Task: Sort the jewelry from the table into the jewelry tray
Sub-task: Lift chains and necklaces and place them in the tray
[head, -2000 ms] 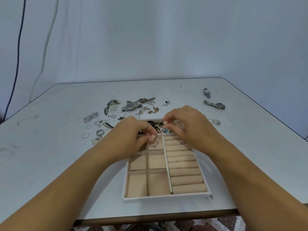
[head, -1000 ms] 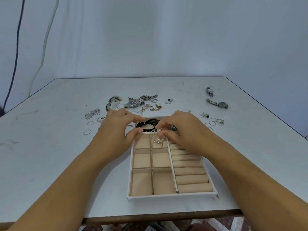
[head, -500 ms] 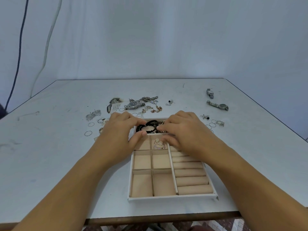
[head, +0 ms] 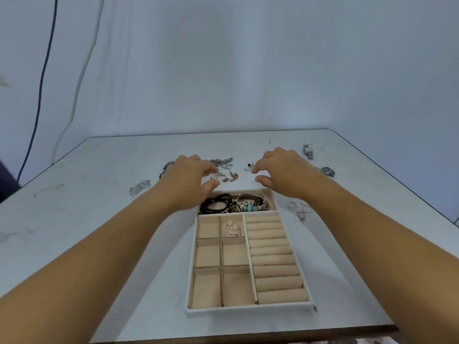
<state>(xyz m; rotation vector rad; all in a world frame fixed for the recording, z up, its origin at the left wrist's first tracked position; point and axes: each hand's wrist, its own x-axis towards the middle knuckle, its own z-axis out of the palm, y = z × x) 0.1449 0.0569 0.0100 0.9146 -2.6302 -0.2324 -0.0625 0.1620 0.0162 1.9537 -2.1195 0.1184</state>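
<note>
Jewelry tray (head: 250, 308) on worktop (head: 99, 219) w/ bracelets (head: 234, 204) in far compartment, pearl piece (head: 232, 228) in small cell; left hand (head: 188, 181) & right hand (head: 283, 173) beyond it, fingers apart, holding nothing.

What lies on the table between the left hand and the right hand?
In the head view, small loose pieces: a gold chain near the left hand and tiny earrings near the right hand. Otherwise bare table.

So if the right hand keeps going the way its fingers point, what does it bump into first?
Probably the small dark-beaded earrings just past the right hand fingertips, though height above the table is unclear.
</note>
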